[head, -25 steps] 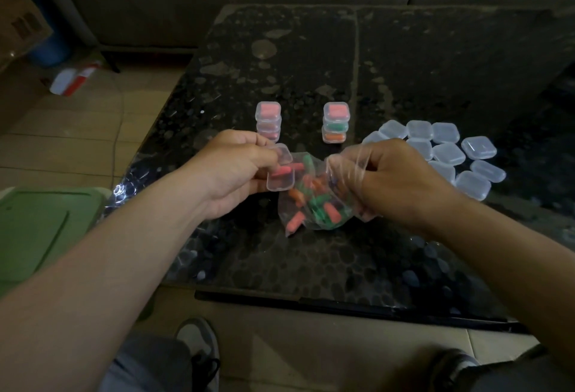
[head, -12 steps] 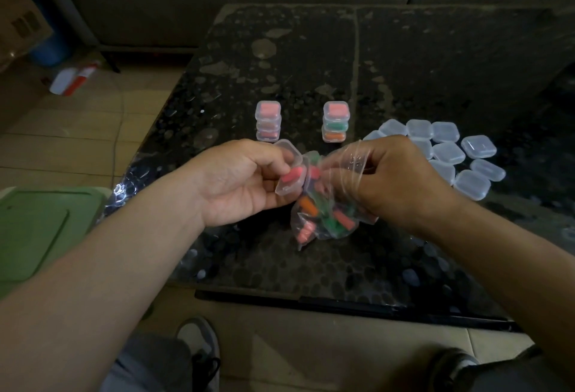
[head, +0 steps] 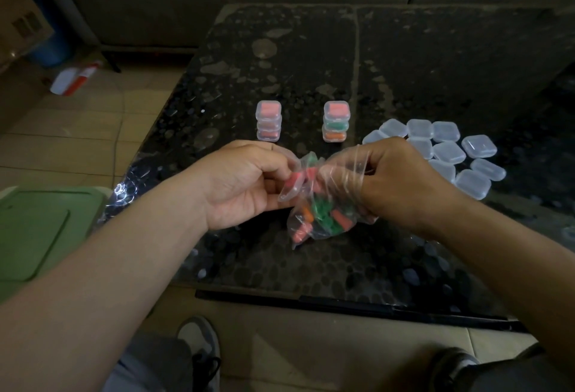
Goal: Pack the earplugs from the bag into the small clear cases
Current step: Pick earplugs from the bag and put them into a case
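R hand blocks some of the empty clear square cases at 3 o'clock; count unclear. Its fingertips blur behind the crumpled clear plastic bag. Small clear case w/ pink earplug half hidden by L hand; lid state can't tell. Green plastic lid cut off, 9 o'clock.

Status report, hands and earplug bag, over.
Left hand pinches clear case, pink earplug inside. Right hand holds bag. Nothing in the way.

Ahead: left stack, right stack, gap between; empty cases crowd right; far tabletop open.
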Tool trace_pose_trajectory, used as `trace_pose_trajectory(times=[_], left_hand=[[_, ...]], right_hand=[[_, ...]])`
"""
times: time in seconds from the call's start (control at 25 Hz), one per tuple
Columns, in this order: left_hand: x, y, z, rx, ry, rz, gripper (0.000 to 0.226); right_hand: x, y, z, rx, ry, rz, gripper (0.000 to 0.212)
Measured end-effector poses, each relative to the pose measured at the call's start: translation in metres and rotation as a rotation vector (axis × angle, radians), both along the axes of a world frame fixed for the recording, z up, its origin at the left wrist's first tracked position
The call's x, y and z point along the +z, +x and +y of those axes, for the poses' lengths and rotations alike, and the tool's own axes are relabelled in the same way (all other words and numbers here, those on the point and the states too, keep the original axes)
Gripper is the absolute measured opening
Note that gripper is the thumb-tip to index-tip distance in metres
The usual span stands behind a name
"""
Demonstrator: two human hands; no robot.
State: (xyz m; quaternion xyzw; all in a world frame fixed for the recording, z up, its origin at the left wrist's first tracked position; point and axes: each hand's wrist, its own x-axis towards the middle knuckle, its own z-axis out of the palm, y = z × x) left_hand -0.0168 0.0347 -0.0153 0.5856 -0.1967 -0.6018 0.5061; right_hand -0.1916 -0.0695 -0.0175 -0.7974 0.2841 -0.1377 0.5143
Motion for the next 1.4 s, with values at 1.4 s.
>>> trace_pose_trajectory(times=[1.4], left_hand=[[-0.007, 0.004, -0.006, 0.316, 0.079, -0.45, 0.012]], right_hand=[[0.013, -0.006, -0.012, -0.085, 0.059, 0.22, 0.017]])
